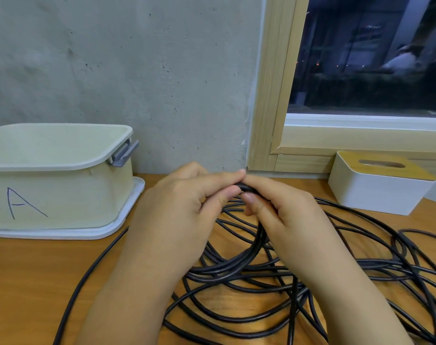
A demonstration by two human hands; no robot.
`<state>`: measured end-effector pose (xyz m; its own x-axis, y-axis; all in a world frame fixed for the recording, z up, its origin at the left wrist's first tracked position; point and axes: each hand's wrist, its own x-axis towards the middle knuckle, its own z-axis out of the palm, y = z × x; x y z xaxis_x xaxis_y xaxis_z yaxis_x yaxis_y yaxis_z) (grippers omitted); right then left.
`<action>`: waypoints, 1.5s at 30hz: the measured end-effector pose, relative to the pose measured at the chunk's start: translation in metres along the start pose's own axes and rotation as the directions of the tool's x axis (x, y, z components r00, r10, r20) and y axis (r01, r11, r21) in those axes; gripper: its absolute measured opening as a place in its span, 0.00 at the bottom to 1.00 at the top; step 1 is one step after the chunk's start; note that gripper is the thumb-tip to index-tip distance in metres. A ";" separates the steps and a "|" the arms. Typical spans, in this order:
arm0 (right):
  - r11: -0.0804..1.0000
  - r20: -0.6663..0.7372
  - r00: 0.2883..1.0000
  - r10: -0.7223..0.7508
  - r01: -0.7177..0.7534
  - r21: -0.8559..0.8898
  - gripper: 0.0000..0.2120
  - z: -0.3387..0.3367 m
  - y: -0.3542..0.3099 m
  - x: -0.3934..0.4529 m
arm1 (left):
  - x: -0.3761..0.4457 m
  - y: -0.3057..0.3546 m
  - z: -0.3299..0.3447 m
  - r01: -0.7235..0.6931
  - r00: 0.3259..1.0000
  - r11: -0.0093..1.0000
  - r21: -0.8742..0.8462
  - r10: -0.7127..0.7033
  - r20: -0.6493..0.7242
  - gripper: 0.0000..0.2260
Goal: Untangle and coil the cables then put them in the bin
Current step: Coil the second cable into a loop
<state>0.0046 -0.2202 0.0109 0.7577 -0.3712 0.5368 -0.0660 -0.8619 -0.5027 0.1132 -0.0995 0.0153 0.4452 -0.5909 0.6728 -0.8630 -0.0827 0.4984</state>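
Two hands pinch one black cable [247, 247] loop.
L grip [179, 212] & R grip [284, 212] both hold it, right of bin [60, 180], above table [32, 275].

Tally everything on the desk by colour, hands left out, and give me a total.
Black: 1, the tangled cable, gripped by both the left hand and the right hand; how many separate cables are in the tangle cannot be told.
Cream: 1, the bin marked A.
White: 1, the tissue box with a wooden top.
Total: 3
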 end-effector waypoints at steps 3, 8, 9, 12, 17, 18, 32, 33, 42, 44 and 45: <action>0.999 -0.013 1.000 0.014 -0.013 0.053 0.14 0.000 0.001 -0.001 | 0.000 0.003 0.000 -0.025 0.996 1.000 0.013 0.026 -0.079 0.14; 0.994 -0.032 0.998 0.062 -0.059 0.090 0.17 -0.003 -0.002 -0.001 | 0.001 0.005 -0.003 0.039 0.940 0.991 -0.127 -0.080 -0.332 0.10; 0.993 -0.036 0.997 0.075 -0.071 0.099 0.16 -0.003 -0.003 -0.001 | 0.001 0.006 -0.004 0.055 0.924 0.984 -0.168 -0.114 -0.366 0.09; 0.980 -0.026 0.992 0.127 -0.121 0.155 0.15 -0.001 -0.003 -0.001 | 0.002 0.008 -0.006 0.078 0.902 0.967 -0.241 -0.171 -0.396 0.08; 0.971 0.003 0.989 0.150 -0.148 0.190 0.16 0.006 -0.004 -0.001 | 0.001 0.013 -0.004 0.069 0.901 0.947 -0.312 -0.194 -0.389 0.08; 0.969 0.012 0.988 0.154 -0.153 0.194 0.15 0.008 -0.004 -0.001 | 0.002 0.015 -0.004 0.062 0.902 0.941 -0.333 -0.195 -0.385 0.08; 0.995 0.059 0.998 -0.018 0.023 -0.100 0.15 0.005 -0.001 0.001 | 0.000 0.003 0.002 0.070 0.995 0.997 -0.009 -0.069 0.078 0.17; 0.995 0.038 0.999 -0.030 0.033 -0.089 0.15 0.005 -0.001 0.001 | 0.000 0.003 0.004 0.078 0.993 0.997 -0.027 -0.075 0.088 0.16; 0.980 -0.154 0.976 0.154 -0.131 0.149 0.19 0.002 0.004 -0.001 | 0.000 0.011 0.001 0.075 0.977 0.966 -0.249 -0.122 -0.176 0.09; 0.961 -0.033 0.976 0.213 -0.203 0.190 0.19 0.002 0.006 -0.002 | 0.001 0.014 0.000 0.061 0.965 0.952 -0.299 -0.133 -0.227 0.08; 0.955 0.018 0.974 0.224 -0.224 0.195 0.17 0.003 0.006 -0.002 | 0.001 0.015 -0.001 0.055 0.959 0.947 -0.317 -0.138 -0.248 0.07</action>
<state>0.0048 -0.2239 0.0051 0.7352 -0.5488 0.3980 -0.1061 -0.6730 -0.7320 0.1006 -0.1008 0.0239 0.6055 -0.3564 0.7116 -0.7171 0.1434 0.6820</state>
